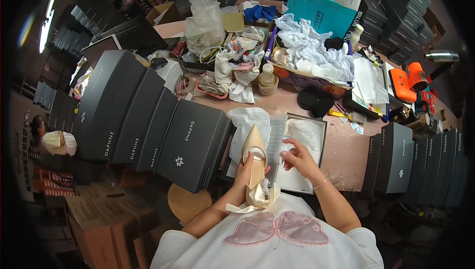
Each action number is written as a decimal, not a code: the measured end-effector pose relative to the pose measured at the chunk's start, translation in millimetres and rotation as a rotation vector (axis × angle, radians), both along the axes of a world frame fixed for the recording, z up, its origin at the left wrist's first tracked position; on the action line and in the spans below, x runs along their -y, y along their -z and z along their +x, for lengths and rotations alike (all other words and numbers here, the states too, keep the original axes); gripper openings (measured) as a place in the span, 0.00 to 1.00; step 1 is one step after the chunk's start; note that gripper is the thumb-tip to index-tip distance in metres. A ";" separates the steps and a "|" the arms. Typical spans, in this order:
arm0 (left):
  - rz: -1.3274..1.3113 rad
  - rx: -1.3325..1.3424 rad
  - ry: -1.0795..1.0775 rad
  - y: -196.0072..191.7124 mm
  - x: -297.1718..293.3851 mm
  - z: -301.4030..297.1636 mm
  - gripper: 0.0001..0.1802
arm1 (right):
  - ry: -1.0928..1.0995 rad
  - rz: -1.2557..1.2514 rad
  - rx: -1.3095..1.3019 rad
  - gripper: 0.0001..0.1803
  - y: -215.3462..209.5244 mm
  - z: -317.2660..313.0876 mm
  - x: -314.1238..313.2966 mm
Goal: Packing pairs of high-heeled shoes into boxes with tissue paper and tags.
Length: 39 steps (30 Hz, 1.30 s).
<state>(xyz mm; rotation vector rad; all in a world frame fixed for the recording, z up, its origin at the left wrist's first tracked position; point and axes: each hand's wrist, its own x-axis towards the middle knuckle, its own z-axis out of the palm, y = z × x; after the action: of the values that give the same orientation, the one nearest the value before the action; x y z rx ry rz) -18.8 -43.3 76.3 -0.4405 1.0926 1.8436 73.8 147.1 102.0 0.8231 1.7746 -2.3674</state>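
Observation:
A cream pointed-toe shoe (254, 174) with a pale ribbon and a beaded trim at its heel rests in my left hand (244, 174), toe pointing away from me. My left fingers wrap around its side; some are hidden beneath it. White filling shows inside its toe. Just right of the shoe, my right hand (299, 160) hovers over an uncovered shoebox (321, 145), fingers bent and apart, nothing clearly in them. White tissue paper (247, 116) spreads from the box's left side, and more white wrapping lies inside it.
Dark grey shoeboxes (190, 138) line the left, with more shoeboxes (396, 157) at right. Behind are a basket of crumpled white paper (311, 46), a bottle (267, 78), black round pads (315, 101), a yellow cutter (340, 114) and an orange tape dispenser (403, 85). Brown cartons (99, 219) stand lower left.

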 end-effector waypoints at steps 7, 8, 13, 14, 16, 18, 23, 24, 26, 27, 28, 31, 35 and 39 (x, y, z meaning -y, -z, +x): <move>0.023 -0.156 0.195 -20.8 -15.3 10.9 0.31 | -0.008 0.705 -0.019 0.21 -28.5 9.1 70.2; 0.014 -0.144 0.194 -20.2 -13.7 14.4 0.31 | 0.030 0.860 -0.043 0.20 -26.2 10.0 69.7; 0.062 -0.126 0.267 -22.6 -13.3 36.7 0.27 | 0.148 1.264 -0.046 0.17 -18.7 28.3 76.8; 0.068 -0.138 0.263 -25.9 -14.0 42.0 0.27 | 0.148 1.288 -0.048 0.17 -17.6 32.1 77.0; 0.069 -0.170 0.236 -31.4 -12.9 51.6 0.25 | 0.127 1.357 -0.126 0.16 -21.2 41.1 74.4; 0.150 -0.134 0.232 -25.0 -10.8 65.4 0.24 | 0.110 1.413 -0.256 0.16 -25.2 58.9 68.8; 0.153 -0.134 0.163 -25.6 -15.7 104.7 0.24 | 0.174 1.401 -0.268 0.18 -16.2 78.3 56.2; 0.123 -0.163 0.140 -31.5 -18.2 113.4 0.25 | 0.133 1.307 -0.246 0.19 -19.9 87.2 53.8; 0.048 -0.228 0.143 -28.4 -13.1 125.2 0.26 | 0.052 1.103 -0.205 0.21 -33.0 106.9 61.6; -0.011 -0.254 0.180 -20.5 -5.3 132.8 0.27 | 0.022 1.080 -0.293 0.24 -29.5 116.7 60.4; -0.063 -0.269 0.223 -16.3 1.9 142.0 0.28 | -0.016 1.074 -0.313 0.22 -20.2 124.3 59.5; -0.040 -0.236 0.189 -18.5 7.9 159.0 0.26 | -0.009 1.251 -0.265 0.20 4.5 131.9 69.5; -0.047 -0.254 0.185 -20.2 10.4 167.7 0.25 | 0.183 1.154 -0.358 0.23 7.9 133.1 73.0; 0.030 -0.302 0.182 -15.2 13.6 174.1 0.24 | 0.145 0.569 -0.267 0.28 -1.2 123.3 67.6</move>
<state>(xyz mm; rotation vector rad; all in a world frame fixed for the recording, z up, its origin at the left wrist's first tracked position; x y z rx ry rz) 155.3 -57.0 91.5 -0.0414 1.2593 1.7980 197.1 79.5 103.1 0.7213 2.6501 -2.1489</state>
